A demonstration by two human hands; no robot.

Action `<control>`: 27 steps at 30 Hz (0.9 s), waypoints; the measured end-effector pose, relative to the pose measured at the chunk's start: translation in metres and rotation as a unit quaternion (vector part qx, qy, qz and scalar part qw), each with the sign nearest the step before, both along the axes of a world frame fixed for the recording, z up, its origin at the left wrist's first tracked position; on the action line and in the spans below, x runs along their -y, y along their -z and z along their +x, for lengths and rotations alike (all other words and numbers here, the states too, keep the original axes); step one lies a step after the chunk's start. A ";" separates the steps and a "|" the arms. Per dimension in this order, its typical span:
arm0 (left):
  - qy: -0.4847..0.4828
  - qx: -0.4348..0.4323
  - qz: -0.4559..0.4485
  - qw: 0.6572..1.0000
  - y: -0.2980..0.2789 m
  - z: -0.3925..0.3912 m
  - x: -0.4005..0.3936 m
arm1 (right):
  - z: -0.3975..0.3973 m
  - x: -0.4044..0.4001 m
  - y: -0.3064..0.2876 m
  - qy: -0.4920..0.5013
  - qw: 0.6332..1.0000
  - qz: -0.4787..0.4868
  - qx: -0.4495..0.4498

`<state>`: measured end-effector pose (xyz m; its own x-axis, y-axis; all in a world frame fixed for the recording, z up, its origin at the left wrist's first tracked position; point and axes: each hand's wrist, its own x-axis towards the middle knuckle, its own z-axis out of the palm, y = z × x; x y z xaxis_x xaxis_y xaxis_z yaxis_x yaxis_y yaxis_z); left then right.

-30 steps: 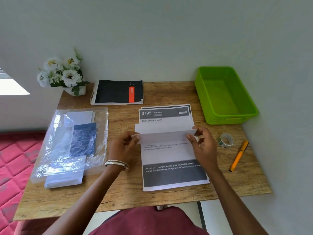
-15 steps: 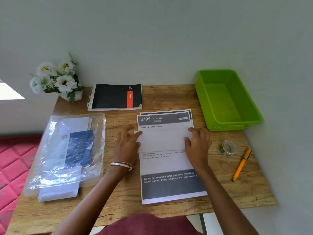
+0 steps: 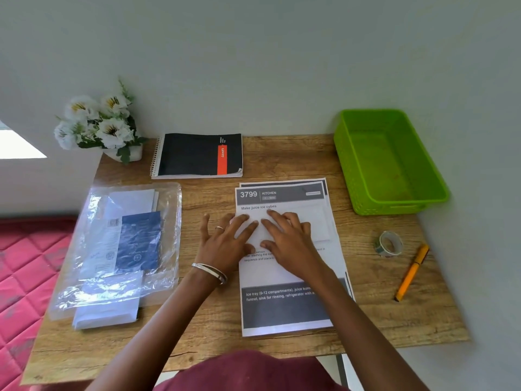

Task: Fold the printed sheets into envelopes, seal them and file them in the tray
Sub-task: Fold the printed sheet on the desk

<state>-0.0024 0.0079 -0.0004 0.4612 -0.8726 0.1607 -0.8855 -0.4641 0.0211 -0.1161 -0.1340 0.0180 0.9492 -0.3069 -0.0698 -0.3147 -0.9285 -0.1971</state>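
Pressing flat, both hands' grips, left hand (image 3: pixel 225 244) and right hand (image 3: pixel 287 238), lie open-fingered on the envelope (image 3: pixel 318 224).

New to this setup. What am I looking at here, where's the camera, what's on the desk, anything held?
No robot: a person works bare-handed, filmed by one head-worn camera looking down. Left hand and right hand lie flat, fingers straight, pressing a white envelope onto the printed sheets. Nothing is gripped. On the wooden desk: a bag of envelopes at left, a notebook and flowers at the back, a green tray with nothing visible inside, a tape roll and an orange pen at right.
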 end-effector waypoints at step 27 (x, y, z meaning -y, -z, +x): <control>0.064 -0.082 0.015 0.994 -0.024 0.024 -0.001 | -0.054 0.085 -0.007 0.040 0.982 -0.011 0.184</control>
<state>0.0214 0.0085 0.0237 0.3645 -0.9289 0.0661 -0.9230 -0.3509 0.1581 -0.1703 -0.2192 0.0253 0.8822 -0.3783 0.2804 -0.2977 -0.9095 -0.2903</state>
